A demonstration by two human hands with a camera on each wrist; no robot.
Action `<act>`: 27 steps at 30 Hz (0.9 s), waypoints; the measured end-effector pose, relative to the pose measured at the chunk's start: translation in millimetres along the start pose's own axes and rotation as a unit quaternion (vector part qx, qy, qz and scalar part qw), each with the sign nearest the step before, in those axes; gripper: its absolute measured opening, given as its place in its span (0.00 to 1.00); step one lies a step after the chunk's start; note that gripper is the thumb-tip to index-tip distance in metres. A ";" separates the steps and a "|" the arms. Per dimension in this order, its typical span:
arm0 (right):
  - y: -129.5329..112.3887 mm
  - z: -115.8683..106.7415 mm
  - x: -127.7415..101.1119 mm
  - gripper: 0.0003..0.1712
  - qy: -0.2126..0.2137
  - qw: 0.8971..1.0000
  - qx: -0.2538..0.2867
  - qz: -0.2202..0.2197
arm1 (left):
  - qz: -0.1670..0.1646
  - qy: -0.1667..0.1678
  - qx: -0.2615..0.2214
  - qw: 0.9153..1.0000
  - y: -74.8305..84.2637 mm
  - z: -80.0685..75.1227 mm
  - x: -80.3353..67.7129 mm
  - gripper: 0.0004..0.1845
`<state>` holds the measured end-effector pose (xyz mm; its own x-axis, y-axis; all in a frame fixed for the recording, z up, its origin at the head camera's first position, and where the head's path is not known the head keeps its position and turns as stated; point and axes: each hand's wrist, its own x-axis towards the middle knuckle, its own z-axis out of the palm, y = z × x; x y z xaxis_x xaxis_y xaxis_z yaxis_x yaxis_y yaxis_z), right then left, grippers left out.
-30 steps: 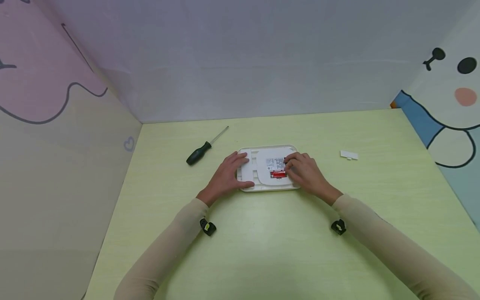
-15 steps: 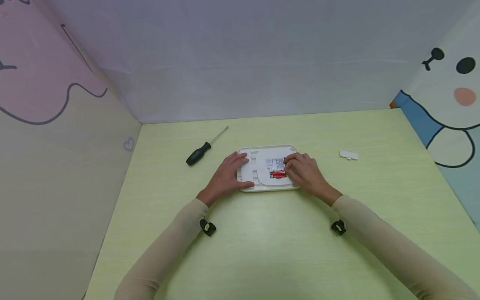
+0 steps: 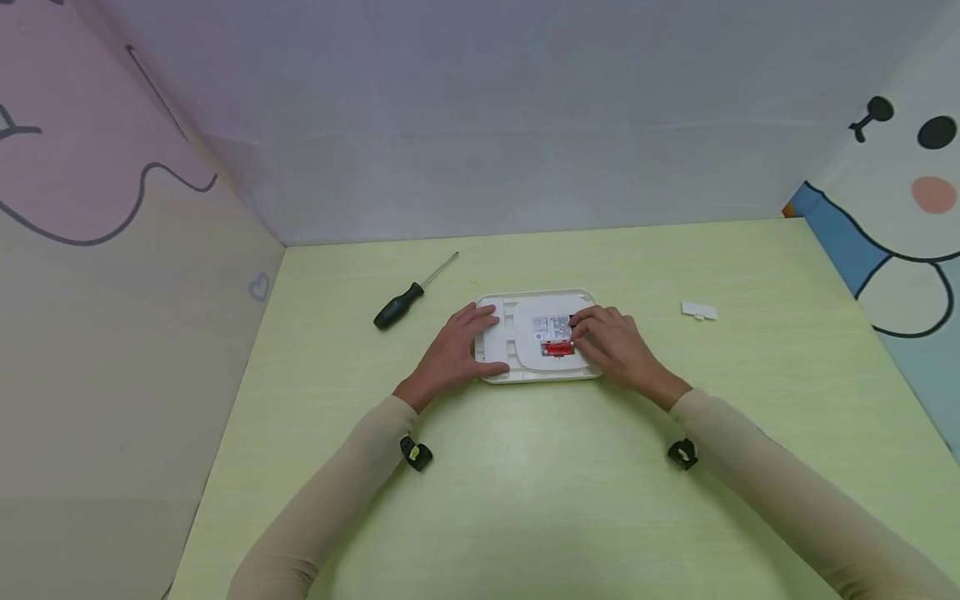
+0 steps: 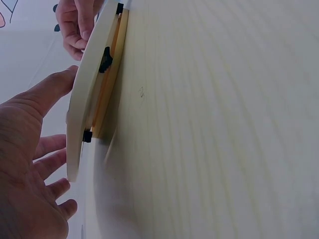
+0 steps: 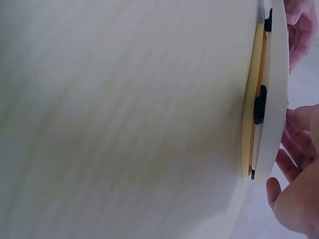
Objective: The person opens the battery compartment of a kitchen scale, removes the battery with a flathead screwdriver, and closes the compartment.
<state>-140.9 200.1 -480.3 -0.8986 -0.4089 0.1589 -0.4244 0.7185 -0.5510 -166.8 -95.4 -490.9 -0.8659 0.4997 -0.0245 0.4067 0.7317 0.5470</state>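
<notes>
I've got the flat white plastic device with rounded corners (image 3: 525,337) lying underside-up at the middle of the pale green wooden table (image 3: 570,492), long axis running left-right across my view.

My left hand (image 3: 457,354) rests flat on its left end, fingers straight and relaxed over the top face, thumb along the near edge. It's pinning the device, not gripping it. The left wrist view confirms it: open palm against the rim (image 4: 79,99), fingers spread.

My right hand (image 3: 611,342) sits over the right end, fingertips curled down at the small red battery (image 3: 557,349) in the recessed bay just below the printed label (image 3: 551,325). From the head view I can't tell whether the fingers actually pinch the battery or only touch it; the right wrist view shows only curled fingers past the device edge (image 5: 276,99).

Key relation: the battery lies just left of the right fingertips, toward centre, long axis parallel to the device's. The right hand is clearly the nearer one; the left is a good way off across the plate.

Off to the side: a black-handled screwdriver (image 3: 408,296) behind and to the left, a small white plastic cover piece (image 3: 698,311) well apart to the right.
</notes>
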 end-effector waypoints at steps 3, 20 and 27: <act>-0.3 -1.8 -0.3 0.04 -0.004 1.000 0.000 -0.004 | 0.001 0.000 0.001 1.000 0.4 -0.3 -0.1 0.43; -6.1 -12.2 10.7 0.05 -0.037 0.996 -0.075 -0.015 | 0.003 -0.001 -0.001 1.000 1.3 -2.4 -0.8 0.43; -8.6 -12.5 15.5 0.05 -0.051 0.995 -0.078 -0.016 | 0.003 -0.001 -0.005 1.000 0.9 -2.3 -1.3 0.43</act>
<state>-152.5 194.7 -462.9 -0.8719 -0.4820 0.0861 -0.4718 0.7800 -0.4110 -166.0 -96.5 -488.5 -0.8623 0.5059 -0.0228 0.4101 0.7239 0.5549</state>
